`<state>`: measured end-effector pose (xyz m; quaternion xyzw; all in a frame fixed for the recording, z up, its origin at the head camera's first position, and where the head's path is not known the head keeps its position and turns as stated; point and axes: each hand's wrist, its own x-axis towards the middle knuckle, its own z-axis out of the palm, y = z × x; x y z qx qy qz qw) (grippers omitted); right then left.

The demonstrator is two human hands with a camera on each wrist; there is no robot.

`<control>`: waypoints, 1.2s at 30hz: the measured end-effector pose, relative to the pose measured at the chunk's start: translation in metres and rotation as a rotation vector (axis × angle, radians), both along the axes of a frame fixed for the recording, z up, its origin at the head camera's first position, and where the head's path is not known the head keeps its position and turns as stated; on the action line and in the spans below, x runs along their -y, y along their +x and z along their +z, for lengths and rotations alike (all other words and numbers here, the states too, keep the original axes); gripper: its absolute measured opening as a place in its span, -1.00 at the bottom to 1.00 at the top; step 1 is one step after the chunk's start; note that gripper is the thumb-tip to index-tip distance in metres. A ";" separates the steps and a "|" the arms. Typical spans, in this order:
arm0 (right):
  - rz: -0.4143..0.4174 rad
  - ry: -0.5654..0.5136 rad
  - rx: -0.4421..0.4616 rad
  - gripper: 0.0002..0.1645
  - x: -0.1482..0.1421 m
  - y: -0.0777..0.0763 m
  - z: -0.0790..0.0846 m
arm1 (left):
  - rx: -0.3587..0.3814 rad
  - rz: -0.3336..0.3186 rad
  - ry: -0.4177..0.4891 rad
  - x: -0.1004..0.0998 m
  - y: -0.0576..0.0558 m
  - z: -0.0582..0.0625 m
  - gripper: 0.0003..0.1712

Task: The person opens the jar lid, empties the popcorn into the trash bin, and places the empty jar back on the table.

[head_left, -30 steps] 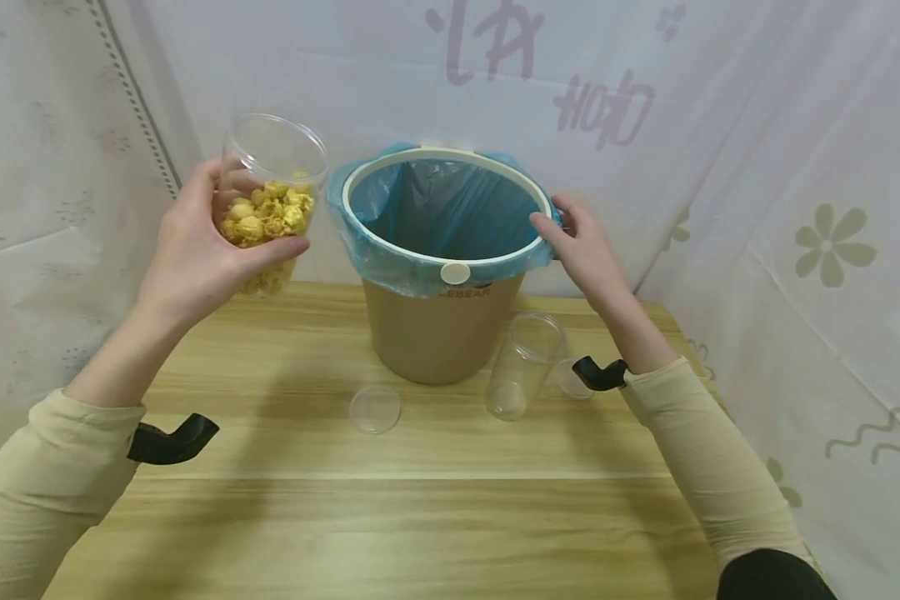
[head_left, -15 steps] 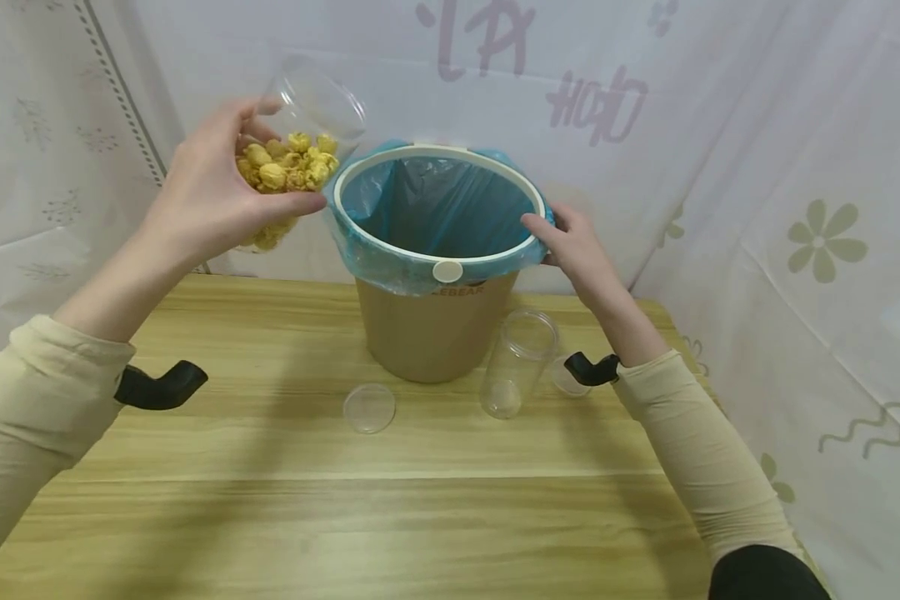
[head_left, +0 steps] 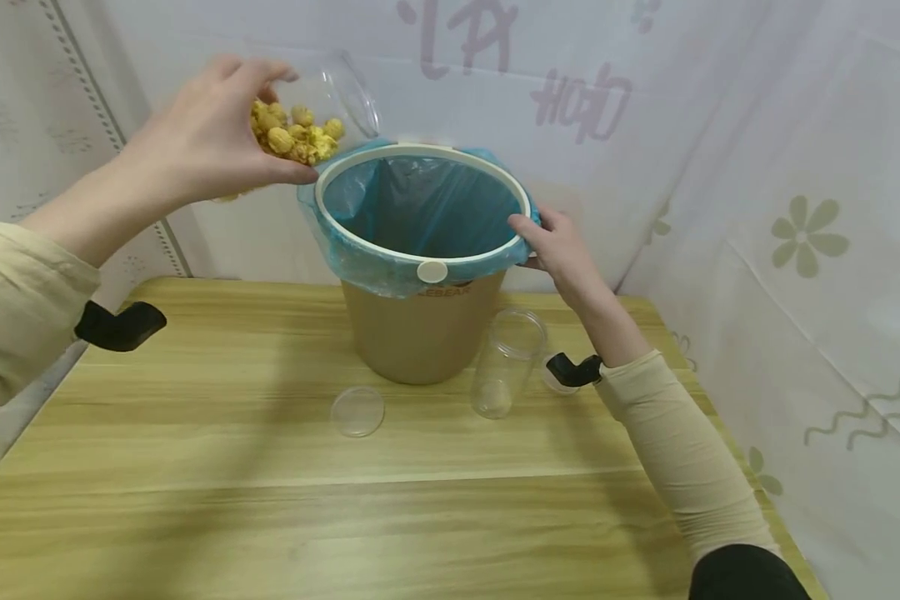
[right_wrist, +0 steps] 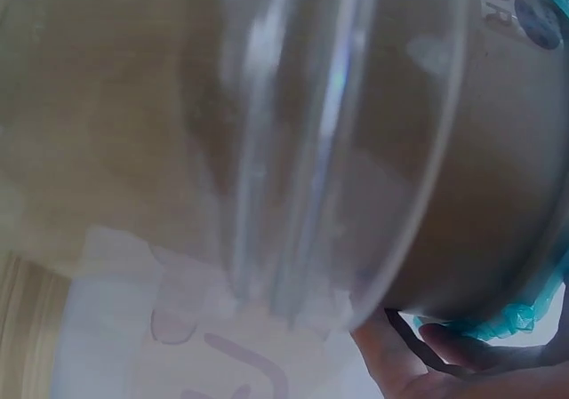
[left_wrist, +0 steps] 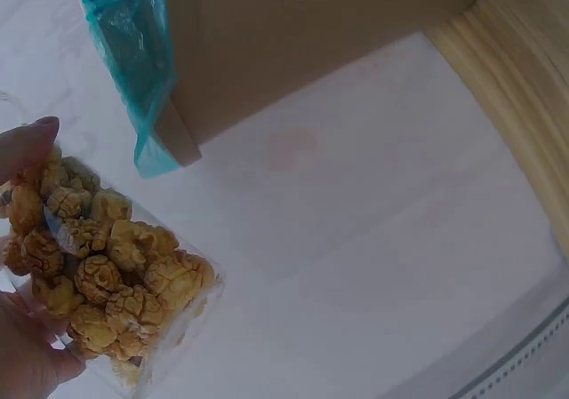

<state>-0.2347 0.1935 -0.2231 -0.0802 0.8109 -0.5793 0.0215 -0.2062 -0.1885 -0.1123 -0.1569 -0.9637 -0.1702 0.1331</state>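
Note:
In the head view my left hand (head_left: 202, 137) grips a clear plastic jar (head_left: 345, 96) partly filled with yellow popcorn (head_left: 300, 133). The jar is tilted, its open mouth pointing right beside the left rim of a brown trash can (head_left: 420, 333). A blue plastic bag (head_left: 390, 279) lines the can, folded over under a white ring (head_left: 330, 221). My right hand (head_left: 562, 250) holds the can's right rim, thumb on the ring and fingers behind it. Popcorn pieces (left_wrist: 98, 279) crowd the jar's closed end in the left wrist view. In the right wrist view, fingers (right_wrist: 462, 355) show under the rim.
A second clear jar (head_left: 506, 367) stands upright in front of the can, with no popcorn in it. One clear lid (head_left: 357, 412) lies left of it, another lid (head_left: 558, 379) right of it, partly behind the wrist camera. White patterned cloth (head_left: 720, 167) surrounds the wooden table (head_left: 420, 533).
My left hand has raised the popcorn jar, moved it toward the can and tipped it from nearly upright to strongly tilted. The right hand keeps its hold on the rim.

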 end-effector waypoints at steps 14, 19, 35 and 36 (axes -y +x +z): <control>0.019 -0.012 0.001 -0.33 0.002 0.000 0.001 | -0.086 -0.049 -0.302 -0.011 -0.009 0.016 0.11; 0.018 -0.007 0.002 -0.33 0.004 0.000 0.001 | -0.158 -0.086 -0.379 -0.016 -0.011 0.017 0.05; 0.025 -0.013 -0.001 -0.35 0.006 0.002 0.003 | -0.323 -0.134 -0.525 -0.025 -0.016 0.028 -0.12; 0.024 -0.013 -0.002 -0.35 0.006 0.001 0.003 | -0.330 -0.136 -0.531 -0.025 -0.016 0.028 -0.13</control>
